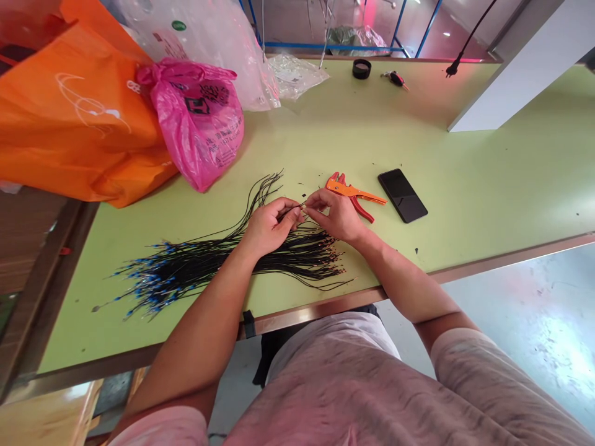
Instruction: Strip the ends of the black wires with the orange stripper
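Observation:
My left hand (273,224) is closed in a pinch on a thin black wire (301,205). The fingertips of my right hand (333,212) are pressed together at the end of that wire, close to the left fingertips. Below both hands lies a thick bundle of black wires (274,257), with blue-marked ends (155,279) at the left and copper-coloured tips at the right. A few loose wires (260,192) fan out above my left hand. Just beyond my right hand rests an orange and red wire stripper (356,195), not held.
A black phone (402,196) lies right of the wire stripper. Orange (83,118), pink (198,121) and clear plastic bags (204,46) stand at the back left. A black ring (361,69), a small key-like item (396,79) and a white post (515,74) are farther back.

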